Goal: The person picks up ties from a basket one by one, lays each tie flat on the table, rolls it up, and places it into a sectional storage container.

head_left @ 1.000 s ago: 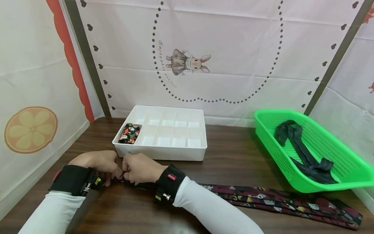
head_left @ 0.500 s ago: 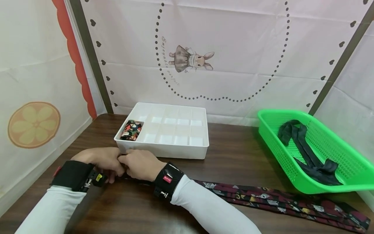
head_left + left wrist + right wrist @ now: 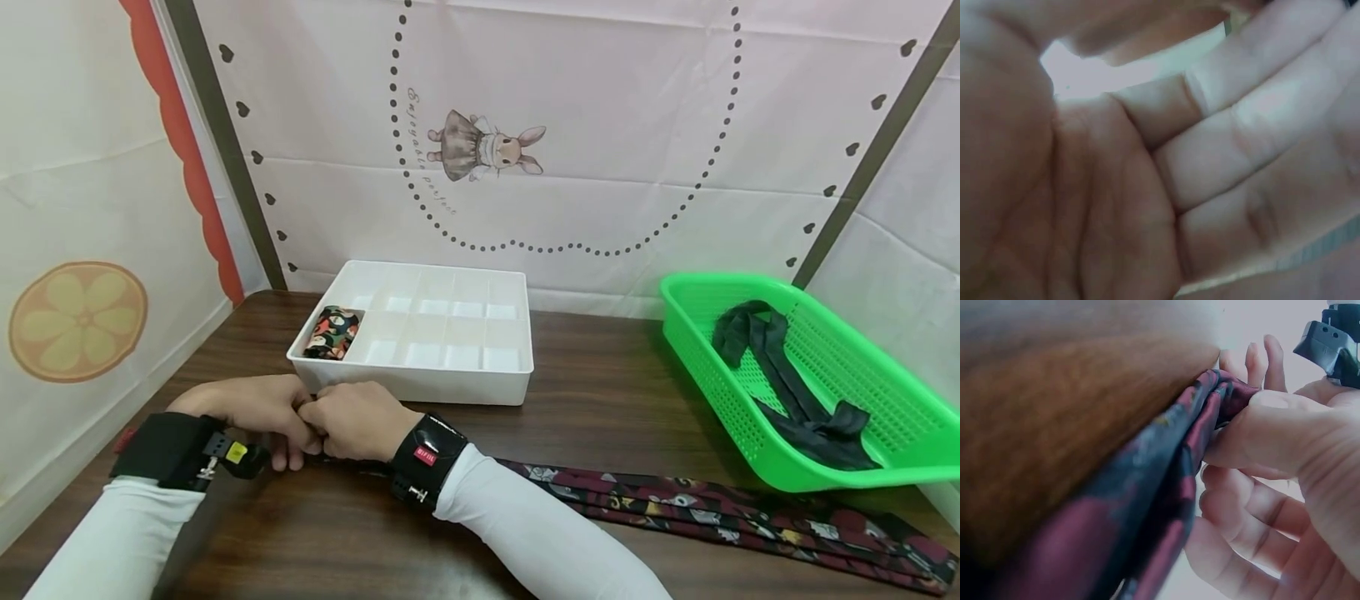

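Note:
A long silky strip of dark maroon patterned cloth (image 3: 697, 508), folded lengthwise, runs along the table from the lower right to both hands. My left hand (image 3: 258, 408) bends over its left end, with thumb and index finger meeting there; the exact contact is hidden in the head view. In the left wrist view, the other fingers (image 3: 1229, 169) stretch loosely across. My right hand (image 3: 363, 421) pinches the bunched cloth end (image 3: 1235, 400) beneath the thumb, as the right wrist view shows. Its remaining fingers curl below the cloth.
Just beyond the hands stands a white divided box (image 3: 420, 383), with a rolled patterned cloth (image 3: 332, 333) in its front-left compartment. A green mesh basket (image 3: 720, 408) at the right holds a crumpled black cloth strip (image 3: 787, 375). Printed white sheets (image 3: 600, 100) enclose the table.
The right wrist has turned slightly and the fingers of both hands have shifted a little at the cloth's end. The view has tilted slightly; box and basket stay put.

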{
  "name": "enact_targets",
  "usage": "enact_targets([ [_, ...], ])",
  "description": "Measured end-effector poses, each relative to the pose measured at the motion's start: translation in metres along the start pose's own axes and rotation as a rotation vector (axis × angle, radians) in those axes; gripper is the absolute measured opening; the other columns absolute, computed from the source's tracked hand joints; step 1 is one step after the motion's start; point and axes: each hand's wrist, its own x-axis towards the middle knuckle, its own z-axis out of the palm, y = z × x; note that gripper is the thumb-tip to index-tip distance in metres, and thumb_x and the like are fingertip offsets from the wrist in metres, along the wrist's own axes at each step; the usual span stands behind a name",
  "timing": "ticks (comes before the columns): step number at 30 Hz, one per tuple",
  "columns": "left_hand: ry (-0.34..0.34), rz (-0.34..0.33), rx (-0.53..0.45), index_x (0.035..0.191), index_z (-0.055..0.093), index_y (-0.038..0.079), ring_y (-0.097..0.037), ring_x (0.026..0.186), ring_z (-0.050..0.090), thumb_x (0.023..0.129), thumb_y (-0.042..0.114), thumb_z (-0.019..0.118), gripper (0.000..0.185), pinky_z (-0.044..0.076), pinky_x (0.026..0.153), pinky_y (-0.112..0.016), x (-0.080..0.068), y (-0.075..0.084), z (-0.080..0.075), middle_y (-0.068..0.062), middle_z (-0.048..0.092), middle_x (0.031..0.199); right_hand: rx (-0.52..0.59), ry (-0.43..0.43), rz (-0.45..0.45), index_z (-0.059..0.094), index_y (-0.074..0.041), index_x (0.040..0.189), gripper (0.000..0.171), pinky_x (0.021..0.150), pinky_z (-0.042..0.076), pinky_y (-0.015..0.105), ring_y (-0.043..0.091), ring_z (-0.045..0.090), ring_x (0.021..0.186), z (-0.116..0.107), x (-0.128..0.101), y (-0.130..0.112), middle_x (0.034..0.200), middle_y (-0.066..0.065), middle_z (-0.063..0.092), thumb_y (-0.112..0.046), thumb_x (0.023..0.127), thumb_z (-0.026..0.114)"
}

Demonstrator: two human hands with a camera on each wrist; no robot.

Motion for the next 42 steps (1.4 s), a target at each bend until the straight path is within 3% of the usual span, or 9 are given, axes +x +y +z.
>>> enact_targets([
  [8, 0.041, -0.033, 0.027, 0.089, 0.077, -0.003, -0.014, 0.057, 0.068, 0.09, 0.007, 0.08, 0.01, 0.057, 0.056, -0.025, 0.009, 0.001, 0.007, -0.012, 0.071, 0.07, 0.06, -0.017, -0.026, 0.072, -0.021, 0.09, 0.009, 0.061, 0.043, 0.015, 0.0, 0.054, 0.073, -0.003, -0.001, 0.004, 0.08, -0.012, 0.062, -0.022, 0.094, 0.08],
  [12, 0.067, -0.051, 0.033, 0.087, 0.078, -0.002, -0.015, 0.057, 0.068, 0.087, 0.006, 0.08, 0.008, 0.058, 0.056, -0.027, 0.014, 0.004, 0.012, -0.011, 0.071, 0.07, 0.172, -0.063, -0.044, 0.07, -0.017, 0.09, 0.01, 0.062, 0.04, 0.014, 0.002, 0.051, 0.07, -0.009, -0.002, 0.011, 0.073, -0.011, 0.058, -0.013, 0.094, 0.078],
  [16, 0.062, -0.07, 0.024, 0.087, 0.076, -0.001, -0.014, 0.057, 0.068, 0.087, 0.007, 0.081, 0.01, 0.058, 0.056, -0.026, 0.016, 0.008, 0.012, -0.011, 0.071, 0.071, 0.272, -0.072, -0.063, 0.071, -0.015, 0.095, 0.011, 0.067, 0.042, 0.012, 0.002, 0.054, 0.075, -0.014, -0.003, 0.017, 0.079, -0.011, 0.061, -0.008, 0.093, 0.079],
  [21, 0.074, -0.09, 0.031, 0.081, 0.072, 0.002, -0.013, 0.054, 0.066, 0.087, 0.01, 0.085, 0.017, 0.055, 0.053, -0.025, 0.018, 0.012, 0.013, -0.008, 0.068, 0.065, 0.252, -0.06, -0.074, 0.072, -0.017, 0.085, 0.014, 0.067, 0.04, 0.012, 0.002, 0.051, 0.073, -0.012, -0.004, 0.02, 0.075, -0.011, 0.059, -0.008, 0.092, 0.081],
  [24, 0.095, -0.052, 0.085, 0.079, 0.072, 0.004, -0.014, 0.055, 0.065, 0.086, 0.013, 0.087, 0.019, 0.055, 0.053, -0.026, 0.018, 0.013, 0.013, -0.006, 0.067, 0.064, 0.24, -0.058, -0.064, 0.067, -0.018, 0.076, 0.022, 0.064, 0.038, 0.013, 0.003, 0.048, 0.07, -0.011, -0.006, 0.02, 0.07, -0.011, 0.053, -0.009, 0.091, 0.081],
  [28, 0.09, 0.033, 0.097, 0.095, 0.071, 0.002, -0.019, 0.064, 0.068, 0.085, 0.007, 0.086, 0.019, 0.058, 0.058, -0.031, 0.015, 0.013, 0.009, -0.007, 0.069, 0.079, 0.232, -0.058, -0.05, 0.063, -0.019, 0.072, 0.028, 0.063, 0.037, 0.014, 0.003, 0.047, 0.07, -0.009, -0.006, 0.019, 0.068, -0.011, 0.051, -0.009, 0.09, 0.081],
  [32, 0.057, 0.029, 0.004, 0.106, 0.069, 0.0, -0.02, 0.067, 0.068, 0.082, 0.0, 0.084, 0.028, 0.058, 0.057, -0.033, 0.014, 0.011, 0.007, -0.011, 0.07, 0.086, 0.195, -0.06, -0.048, 0.062, -0.02, 0.074, 0.027, 0.063, 0.039, 0.015, 0.003, 0.05, 0.072, -0.008, -0.004, 0.017, 0.071, -0.012, 0.054, -0.011, 0.088, 0.083],
  [37, 0.06, 0.043, 0.011, 0.091, 0.072, 0.0, -0.015, 0.058, 0.065, 0.081, 0.002, 0.085, 0.016, 0.057, 0.054, -0.029, 0.015, 0.006, 0.013, -0.008, 0.068, 0.073, 0.189, -0.091, -0.043, 0.066, -0.018, 0.086, 0.018, 0.064, 0.043, 0.015, 0.003, 0.055, 0.074, -0.007, -0.002, 0.014, 0.077, -0.012, 0.06, -0.015, 0.089, 0.083],
  [42, 0.077, 0.032, 0.032, 0.084, 0.072, 0.0, -0.013, 0.056, 0.061, 0.081, 0.003, 0.086, 0.015, 0.056, 0.054, -0.027, 0.017, 0.005, 0.015, -0.005, 0.064, 0.068, 0.264, -0.113, -0.067, 0.069, -0.016, 0.098, 0.013, 0.07, 0.045, 0.013, 0.0, 0.058, 0.079, -0.009, -0.002, 0.02, 0.084, -0.012, 0.065, -0.011, 0.092, 0.08],
])
